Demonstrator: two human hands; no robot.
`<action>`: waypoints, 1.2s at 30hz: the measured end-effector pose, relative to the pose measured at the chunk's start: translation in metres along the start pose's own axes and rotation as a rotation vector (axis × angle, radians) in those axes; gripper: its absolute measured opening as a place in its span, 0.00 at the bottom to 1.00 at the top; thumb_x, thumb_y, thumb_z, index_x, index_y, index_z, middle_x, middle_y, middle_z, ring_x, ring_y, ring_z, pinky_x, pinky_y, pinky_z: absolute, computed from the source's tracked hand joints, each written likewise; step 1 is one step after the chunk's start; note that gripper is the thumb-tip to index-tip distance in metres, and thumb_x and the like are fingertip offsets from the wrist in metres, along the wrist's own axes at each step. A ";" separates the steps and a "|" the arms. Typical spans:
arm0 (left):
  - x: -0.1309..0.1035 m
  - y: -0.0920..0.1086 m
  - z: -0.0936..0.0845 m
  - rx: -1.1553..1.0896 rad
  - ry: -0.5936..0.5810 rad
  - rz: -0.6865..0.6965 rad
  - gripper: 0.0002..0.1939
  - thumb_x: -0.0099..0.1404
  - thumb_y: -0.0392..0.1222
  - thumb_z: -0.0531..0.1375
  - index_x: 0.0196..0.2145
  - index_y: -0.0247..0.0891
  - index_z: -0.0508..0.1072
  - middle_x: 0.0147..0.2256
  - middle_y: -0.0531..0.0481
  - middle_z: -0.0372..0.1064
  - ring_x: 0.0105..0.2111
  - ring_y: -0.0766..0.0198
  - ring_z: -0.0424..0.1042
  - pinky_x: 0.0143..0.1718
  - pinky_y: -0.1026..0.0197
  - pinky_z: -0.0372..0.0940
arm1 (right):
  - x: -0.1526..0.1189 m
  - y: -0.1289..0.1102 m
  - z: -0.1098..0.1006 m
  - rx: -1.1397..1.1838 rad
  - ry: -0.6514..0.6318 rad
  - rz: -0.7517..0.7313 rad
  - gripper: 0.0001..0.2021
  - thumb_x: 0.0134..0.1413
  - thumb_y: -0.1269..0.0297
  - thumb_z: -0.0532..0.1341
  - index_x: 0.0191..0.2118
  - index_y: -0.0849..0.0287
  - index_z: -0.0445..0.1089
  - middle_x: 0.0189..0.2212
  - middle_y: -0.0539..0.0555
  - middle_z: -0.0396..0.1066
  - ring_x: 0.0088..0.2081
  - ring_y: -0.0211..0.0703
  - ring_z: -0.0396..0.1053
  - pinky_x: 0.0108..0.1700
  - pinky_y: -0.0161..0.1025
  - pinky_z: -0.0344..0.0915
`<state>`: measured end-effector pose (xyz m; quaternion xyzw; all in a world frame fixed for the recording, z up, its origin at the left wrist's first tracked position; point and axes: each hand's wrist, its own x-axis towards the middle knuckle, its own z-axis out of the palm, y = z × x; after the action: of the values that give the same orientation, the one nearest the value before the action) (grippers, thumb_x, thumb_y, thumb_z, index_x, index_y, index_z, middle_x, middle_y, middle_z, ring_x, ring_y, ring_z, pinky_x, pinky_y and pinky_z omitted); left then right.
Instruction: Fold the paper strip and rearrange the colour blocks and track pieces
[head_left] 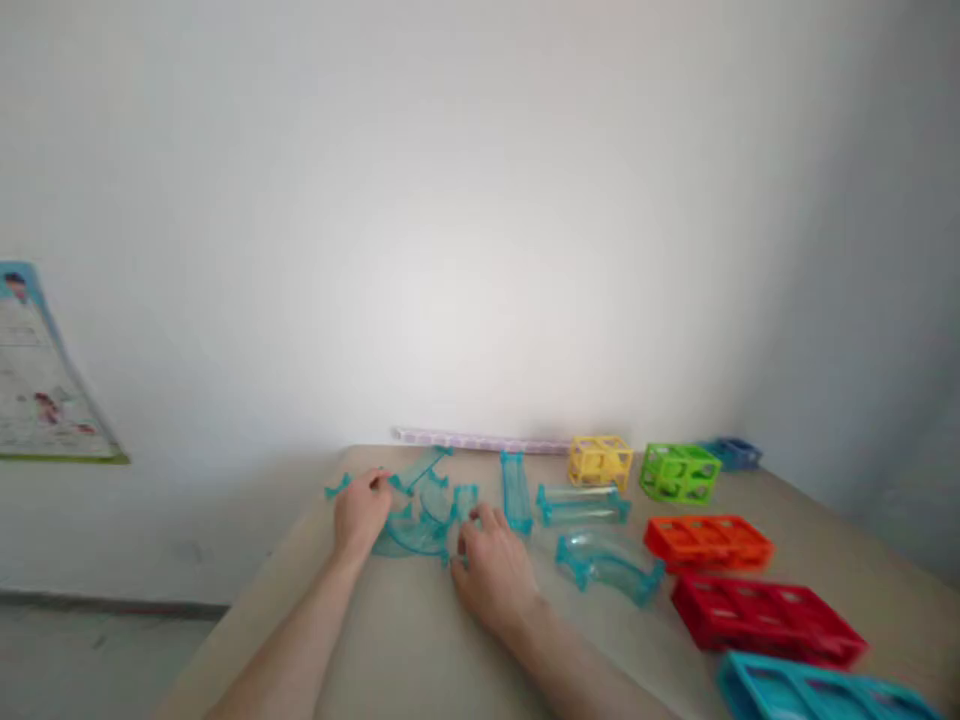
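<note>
While we work over the far left part of the table (420,640), our two hands sit on either side of a cluster of translucent teal track pieces (411,535). Our left hand (361,512) is at the left edge of the cluster, fingers bent and fingertips next to one of the pieces; we cannot tell whether it grips that piece. A small teal end (337,487) shows just left of this hand. Our right hand (495,565) is at the right edge of the cluster, palm down and fingers bent; its grip, if any, cannot be confirmed from this view.

To the right of the cluster, we locate a straight track (516,490) pointing towards the wall (480,200), a second straight track (585,507) lying crosswise, and a curved track (611,565) nearer to us. Farther right, we find the openwork blocks: yellow block (599,462), green block (681,472) and dark blue block (733,453) at the rear, then orange frame (709,543), red frame (769,618) and light blue frame (825,690) progressively closer. A pale purple patterned strip (484,441) runs along the rear edge.
</note>
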<state>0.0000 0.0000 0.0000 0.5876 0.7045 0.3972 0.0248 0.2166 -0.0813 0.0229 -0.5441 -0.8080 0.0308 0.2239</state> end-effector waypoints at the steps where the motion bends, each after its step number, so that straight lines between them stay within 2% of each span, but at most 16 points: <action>1: 0.001 0.001 0.000 -0.006 -0.016 0.031 0.18 0.63 0.38 0.50 0.42 0.34 0.78 0.42 0.40 0.77 0.42 0.51 0.74 0.45 0.54 0.65 | 0.000 0.000 0.000 -0.003 -0.007 -0.006 0.09 0.49 0.70 0.56 0.35 0.61 0.72 0.45 0.63 0.68 0.48 0.54 0.65 0.48 0.46 0.66; 7: 0.002 0.011 0.002 -0.062 -0.205 0.237 0.12 0.62 0.41 0.56 0.35 0.41 0.80 0.44 0.47 0.77 0.46 0.56 0.73 0.52 0.58 0.61 | -0.001 0.001 0.002 -0.013 -0.013 -0.026 0.11 0.46 0.73 0.55 0.35 0.61 0.72 0.44 0.63 0.67 0.49 0.54 0.64 0.47 0.45 0.65; 9: 0.000 0.013 0.003 -0.075 -0.260 0.263 0.13 0.62 0.43 0.56 0.31 0.41 0.81 0.43 0.47 0.78 0.46 0.55 0.73 0.53 0.57 0.61 | -0.001 0.001 0.002 -0.015 -0.014 -0.026 0.11 0.45 0.74 0.55 0.36 0.61 0.72 0.44 0.63 0.67 0.49 0.54 0.64 0.47 0.45 0.65; 12: 0.000 0.013 0.003 -0.080 -0.283 0.238 0.14 0.62 0.42 0.55 0.29 0.40 0.81 0.41 0.45 0.78 0.45 0.53 0.74 0.50 0.56 0.62 | -0.001 0.001 0.002 -0.011 -0.015 -0.047 0.12 0.45 0.75 0.56 0.36 0.61 0.73 0.45 0.63 0.67 0.49 0.54 0.63 0.47 0.44 0.65; 15: 0.001 0.011 0.002 -0.069 -0.268 0.189 0.12 0.61 0.40 0.56 0.31 0.39 0.81 0.37 0.43 0.79 0.41 0.52 0.75 0.45 0.55 0.64 | -0.002 0.001 0.002 -0.013 -0.012 -0.049 0.14 0.44 0.76 0.56 0.37 0.61 0.73 0.45 0.63 0.67 0.50 0.54 0.63 0.49 0.44 0.64; 17: 0.001 0.010 0.002 -0.065 -0.264 0.170 0.12 0.59 0.40 0.58 0.36 0.38 0.80 0.34 0.43 0.78 0.37 0.52 0.75 0.42 0.55 0.64 | -0.003 0.000 0.002 -0.021 -0.008 -0.029 0.15 0.44 0.76 0.56 0.39 0.61 0.73 0.46 0.64 0.67 0.50 0.54 0.62 0.50 0.45 0.63; 19: 0.000 0.011 0.002 -0.078 -0.276 0.182 0.16 0.58 0.40 0.59 0.43 0.39 0.79 0.35 0.44 0.78 0.36 0.54 0.75 0.42 0.56 0.64 | -0.003 -0.001 0.002 -0.032 -0.007 -0.017 0.15 0.45 0.75 0.56 0.40 0.62 0.73 0.46 0.64 0.67 0.50 0.55 0.62 0.51 0.46 0.62; 21: 0.000 0.013 0.003 -0.097 -0.308 0.218 0.18 0.59 0.40 0.59 0.46 0.40 0.78 0.39 0.44 0.77 0.38 0.55 0.75 0.44 0.58 0.64 | -0.004 -0.001 0.003 -0.045 -0.015 -0.018 0.14 0.45 0.75 0.56 0.39 0.62 0.73 0.45 0.64 0.67 0.50 0.56 0.61 0.51 0.47 0.62; 25: -0.001 0.016 0.003 -0.109 -0.368 0.256 0.15 0.61 0.40 0.56 0.43 0.42 0.80 0.47 0.45 0.74 0.46 0.56 0.73 0.49 0.60 0.62 | -0.004 -0.001 0.003 -0.065 -0.034 -0.028 0.14 0.45 0.74 0.56 0.39 0.63 0.73 0.44 0.64 0.68 0.50 0.56 0.62 0.50 0.46 0.62; 28: 0.000 0.016 0.003 -0.076 -0.368 0.222 0.15 0.60 0.39 0.57 0.42 0.41 0.80 0.47 0.45 0.75 0.47 0.56 0.73 0.50 0.60 0.62 | -0.005 -0.001 0.002 -0.070 -0.034 -0.027 0.14 0.45 0.75 0.56 0.39 0.63 0.73 0.44 0.64 0.68 0.50 0.56 0.62 0.50 0.46 0.63; 33: 0.004 0.013 0.000 0.023 -0.308 0.073 0.10 0.58 0.38 0.59 0.32 0.39 0.82 0.36 0.43 0.79 0.41 0.53 0.75 0.44 0.58 0.64 | -0.007 -0.005 -0.002 -0.076 -0.038 -0.002 0.14 0.47 0.74 0.56 0.40 0.62 0.73 0.46 0.65 0.67 0.50 0.56 0.62 0.50 0.47 0.63; 36: 0.006 0.011 -0.001 0.039 -0.270 -0.009 0.12 0.56 0.36 0.60 0.37 0.38 0.81 0.36 0.45 0.79 0.39 0.56 0.76 0.41 0.61 0.64 | -0.007 -0.007 -0.004 -0.090 -0.045 0.006 0.15 0.47 0.74 0.55 0.41 0.63 0.73 0.46 0.66 0.67 0.50 0.57 0.63 0.50 0.48 0.64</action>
<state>0.0065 0.0044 0.0095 0.6331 0.7049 0.3005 0.1097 0.2145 -0.0913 0.0261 -0.5554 -0.8116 0.0074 0.1810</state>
